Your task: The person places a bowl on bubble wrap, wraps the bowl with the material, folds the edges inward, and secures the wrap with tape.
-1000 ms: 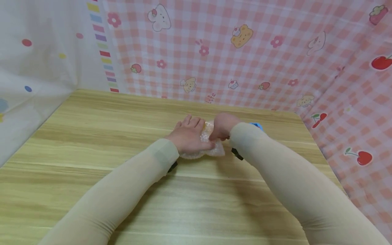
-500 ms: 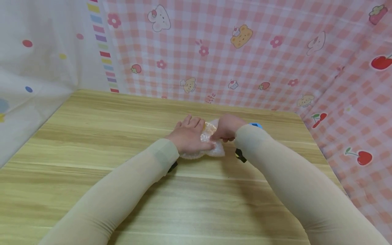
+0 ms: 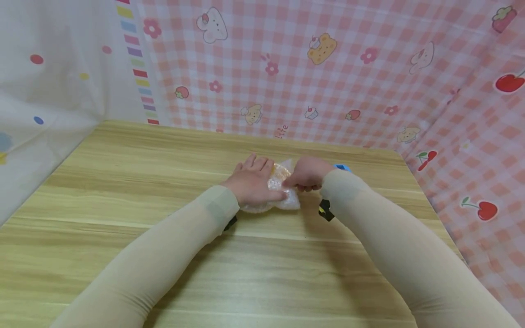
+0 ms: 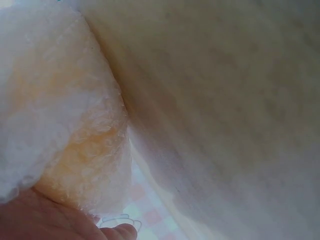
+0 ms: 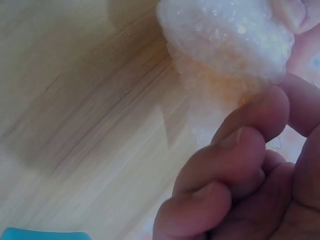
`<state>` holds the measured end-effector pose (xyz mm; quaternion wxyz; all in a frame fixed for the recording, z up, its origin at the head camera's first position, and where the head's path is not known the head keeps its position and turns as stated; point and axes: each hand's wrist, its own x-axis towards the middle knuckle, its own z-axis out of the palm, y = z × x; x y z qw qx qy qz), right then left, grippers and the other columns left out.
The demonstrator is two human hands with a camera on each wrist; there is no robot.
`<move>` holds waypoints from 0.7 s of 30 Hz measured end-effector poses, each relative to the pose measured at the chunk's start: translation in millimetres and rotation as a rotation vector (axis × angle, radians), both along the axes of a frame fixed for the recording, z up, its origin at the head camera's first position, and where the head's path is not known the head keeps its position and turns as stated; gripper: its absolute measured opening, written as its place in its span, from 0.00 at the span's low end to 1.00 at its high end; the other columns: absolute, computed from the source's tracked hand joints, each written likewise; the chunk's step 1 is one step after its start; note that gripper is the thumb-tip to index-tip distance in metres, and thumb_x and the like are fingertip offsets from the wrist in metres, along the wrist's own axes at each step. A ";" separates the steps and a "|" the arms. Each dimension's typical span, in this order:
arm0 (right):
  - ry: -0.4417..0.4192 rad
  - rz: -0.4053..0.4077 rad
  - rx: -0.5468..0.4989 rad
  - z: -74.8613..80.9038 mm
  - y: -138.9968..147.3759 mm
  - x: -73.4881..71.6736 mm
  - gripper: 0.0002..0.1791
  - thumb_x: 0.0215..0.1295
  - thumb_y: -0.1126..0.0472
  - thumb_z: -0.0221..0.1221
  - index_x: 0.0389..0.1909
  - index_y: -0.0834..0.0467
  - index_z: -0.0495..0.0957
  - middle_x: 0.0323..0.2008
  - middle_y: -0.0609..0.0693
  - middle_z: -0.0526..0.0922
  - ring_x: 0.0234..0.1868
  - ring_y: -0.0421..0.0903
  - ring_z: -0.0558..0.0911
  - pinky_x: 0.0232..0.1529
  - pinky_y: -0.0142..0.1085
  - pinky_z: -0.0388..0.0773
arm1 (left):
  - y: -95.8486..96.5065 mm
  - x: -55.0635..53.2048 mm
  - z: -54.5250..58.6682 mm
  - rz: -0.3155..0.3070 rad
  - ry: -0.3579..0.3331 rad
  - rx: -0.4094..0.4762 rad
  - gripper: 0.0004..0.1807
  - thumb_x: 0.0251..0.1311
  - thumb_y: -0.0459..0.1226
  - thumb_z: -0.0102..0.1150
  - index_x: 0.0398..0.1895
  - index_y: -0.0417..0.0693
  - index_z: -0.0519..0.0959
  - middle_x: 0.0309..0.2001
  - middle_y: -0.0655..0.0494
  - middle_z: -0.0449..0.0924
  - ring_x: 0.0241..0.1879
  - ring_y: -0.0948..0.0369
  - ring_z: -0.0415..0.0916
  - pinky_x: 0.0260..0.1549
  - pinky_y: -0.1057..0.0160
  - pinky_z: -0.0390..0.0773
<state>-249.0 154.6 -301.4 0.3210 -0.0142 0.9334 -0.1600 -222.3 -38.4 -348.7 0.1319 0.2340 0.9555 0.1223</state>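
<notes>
A bundle of clear bubble wrap (image 3: 280, 182) lies on the table, with something orange-yellow showing through it. My left hand (image 3: 255, 184) rests flat across its left part, fingers spread, thumb along the near side. At its right side my right hand (image 3: 308, 174) pinches the wrap, the other fingers curled toward the palm. In the right wrist view, these curled fingers (image 5: 220, 160) sit just beside the bubble wrap (image 5: 225, 45). The exact pinch point is partly hidden. The left wrist view shows the wrapped bundle (image 4: 75, 110) close up, above part of a hand (image 4: 50, 220).
A blue object (image 3: 342, 168) lies behind the right wrist, mostly hidden by the sleeve. The wood-grain table (image 3: 164, 164) meets a pink checked cloth (image 3: 262, 54) at the back and right, and a white dotted cloth (image 3: 61, 82) at the left.
My right hand has shifted a little to the right and tilted back, its tip staying at the wrap. More of the bundle's right side shows. The left hand stays put.
</notes>
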 end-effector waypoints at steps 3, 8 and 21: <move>-0.012 0.011 -0.017 -0.6 2.7 -0.1 0.25 0.69 0.44 0.65 0.16 0.53 0.74 0.17 0.45 0.75 0.20 0.40 0.67 0.23 0.31 0.62 | 0.2 -0.2 0.2 0.001 -0.002 0.000 0.64 0.61 0.78 0.44 0.87 0.47 0.42 0.88 0.50 0.39 0.86 0.42 0.30 0.82 0.34 0.42; -0.007 0.057 -0.024 -3.8 7.7 -0.8 0.25 0.70 0.44 0.62 0.16 0.53 0.76 0.17 0.45 0.76 0.19 0.40 0.67 0.23 0.31 0.63 | 1.0 -0.3 0.5 -0.003 0.002 -0.005 0.64 0.61 0.78 0.44 0.87 0.47 0.42 0.88 0.49 0.39 0.86 0.42 0.30 0.82 0.34 0.42; 0.039 0.185 -0.044 -6.6 18.0 2.8 0.25 0.81 0.46 0.54 0.23 0.55 0.78 0.19 0.44 0.76 0.21 0.38 0.70 0.25 0.30 0.66 | 0.1 1.6 1.3 0.004 -0.002 -0.004 0.64 0.61 0.79 0.44 0.87 0.48 0.42 0.88 0.50 0.39 0.86 0.42 0.30 0.82 0.34 0.41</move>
